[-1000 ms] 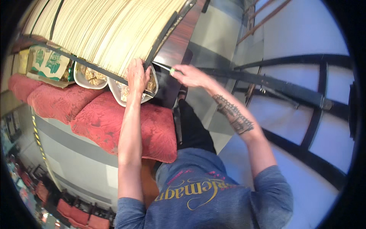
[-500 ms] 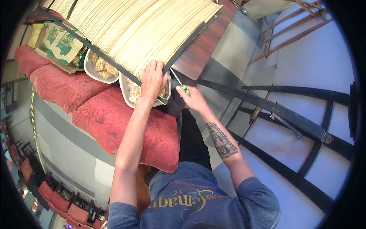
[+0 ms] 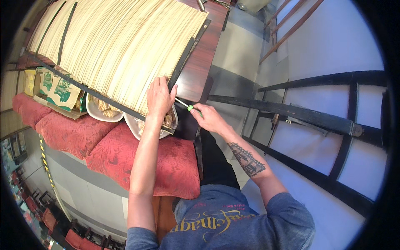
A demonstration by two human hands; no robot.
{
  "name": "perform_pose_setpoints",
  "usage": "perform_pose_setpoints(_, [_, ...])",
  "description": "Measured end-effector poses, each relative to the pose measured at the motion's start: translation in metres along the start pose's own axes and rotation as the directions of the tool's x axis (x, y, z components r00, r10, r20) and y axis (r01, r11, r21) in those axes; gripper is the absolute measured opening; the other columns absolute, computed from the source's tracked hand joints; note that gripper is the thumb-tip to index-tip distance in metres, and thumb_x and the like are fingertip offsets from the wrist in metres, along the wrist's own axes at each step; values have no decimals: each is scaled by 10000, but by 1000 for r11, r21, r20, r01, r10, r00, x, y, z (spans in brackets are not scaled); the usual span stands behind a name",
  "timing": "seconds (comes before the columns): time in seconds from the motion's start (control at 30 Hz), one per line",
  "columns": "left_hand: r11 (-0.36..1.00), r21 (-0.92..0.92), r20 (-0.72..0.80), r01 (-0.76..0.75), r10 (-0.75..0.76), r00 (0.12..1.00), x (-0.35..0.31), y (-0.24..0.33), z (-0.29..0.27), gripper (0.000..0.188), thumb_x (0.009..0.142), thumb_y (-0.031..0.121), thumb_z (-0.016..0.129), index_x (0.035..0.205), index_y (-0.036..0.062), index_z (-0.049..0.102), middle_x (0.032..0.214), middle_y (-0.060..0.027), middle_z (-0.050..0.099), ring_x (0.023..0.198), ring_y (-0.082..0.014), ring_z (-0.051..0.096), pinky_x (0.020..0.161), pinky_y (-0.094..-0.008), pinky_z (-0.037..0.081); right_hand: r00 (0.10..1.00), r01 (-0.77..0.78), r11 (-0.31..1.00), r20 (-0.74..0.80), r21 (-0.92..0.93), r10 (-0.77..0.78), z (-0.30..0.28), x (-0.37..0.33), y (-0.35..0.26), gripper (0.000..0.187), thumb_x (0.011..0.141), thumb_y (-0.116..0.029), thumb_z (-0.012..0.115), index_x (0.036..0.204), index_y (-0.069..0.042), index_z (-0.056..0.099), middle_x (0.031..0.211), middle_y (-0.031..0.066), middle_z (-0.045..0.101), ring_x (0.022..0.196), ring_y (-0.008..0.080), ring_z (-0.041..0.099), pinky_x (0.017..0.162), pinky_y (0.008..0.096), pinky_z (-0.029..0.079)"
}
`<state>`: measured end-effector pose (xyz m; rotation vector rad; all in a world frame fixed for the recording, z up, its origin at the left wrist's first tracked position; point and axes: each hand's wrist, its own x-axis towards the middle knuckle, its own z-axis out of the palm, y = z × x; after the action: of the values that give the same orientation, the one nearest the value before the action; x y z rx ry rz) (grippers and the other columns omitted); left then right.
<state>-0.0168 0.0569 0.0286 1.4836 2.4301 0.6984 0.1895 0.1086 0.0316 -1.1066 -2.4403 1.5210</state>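
Note:
A large panel of thin pale slats (image 3: 116,50) with black edge strips (image 3: 183,58) lies slanted across the upper left. My left hand (image 3: 159,98) rests on its near corner, fingers stretched over the slats and thumb out by the black edge. In my right hand (image 3: 211,120) is a screwdriver with a green handle (image 3: 191,108). Its metal shaft points up and left at the panel's edge beside my left thumb. Whether the tip touches the edge, I cannot tell. Under the corner sits a pale tub (image 3: 132,128) with bagged brownish contents, partly covered.
A second pale tub (image 3: 104,116) and printed paper bags (image 3: 62,93) stand along red patterned cushions (image 3: 116,160). The panel overlies a dark reddish wooden table (image 3: 193,79). A black wooden frame (image 3: 287,110) leans across the right side. Chairs show at lower left.
The view has shifted, so the panel and cushions sit further left and lower. The screwdriver has tilted flatter, its shaft still toward the panel's edge. My left hand stays on the corner.

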Motion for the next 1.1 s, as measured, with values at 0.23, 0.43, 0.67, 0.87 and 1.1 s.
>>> perform_pose_setpoints(0.23, [977, -73, -57, -202, 198, 979, 100, 41, 9, 305, 901, 138, 595, 1168, -8, 588, 1060, -223, 632, 981, -392, 625, 865, -475, 497, 989, -105, 994, 103, 30, 102, -9, 5, -5, 380, 996, -337, 516, 1091, 9, 643, 918, 262, 679, 876, 453, 652, 757, 506, 497])
perform_pose_setpoints(0.43, [851, 456, 175, -260, 201, 964, 101, 116, 89, 595, 933, 209, 488, 1404, -140, 380, 1491, -338, 356, 1398, -407, 390, 1125, -466, 366, 999, 3, 996, 41, 91, -7, 15, 4, 22, 442, 992, -364, 510, 1149, 35, 616, 979, 294, 681, 941, 483, 645, 840, 533, 508])
perform_pose_setpoints(0.67, [935, 316, -5, -159, 169, 986, 118, 90, 126, 761, 912, 375, 575, 1420, -145, 350, 1489, -334, 352, 1375, -430, 389, 1150, -476, 313, 980, -86, 984, 192, 159, 54, 6, 12, 32, 429, 975, -341, 536, 1141, 43, 629, 955, 315, 671, 943, 487, 641, 859, 535, 503])
perform_pose_setpoints(0.87, [903, 409, -94, -135, 188, 978, 120, 101, 128, 738, 875, 358, 603, 1372, -157, 421, 1415, -356, 437, 1330, -445, 444, 1113, -500, 360, 983, 92, 961, 130, 262, -130, 21, 27, 74, 278, 837, -210, 661, 956, 41, 667, 905, 292, 659, 895, 461, 638, 800, 519, 517])
perform_pose_setpoints(1.1, [888, 432, -102, -158, 222, 970, 117, 99, 132, 729, 861, 331, 607, 1369, -159, 423, 1387, -389, 439, 1273, -483, 486, 1075, -543, 391, 972, 221, 957, 40, 190, -232, 66, 42, 114, 233, 803, -205, 680, 883, 13, 673, 830, 254, 663, 814, 448, 645, 715, 499, 527])
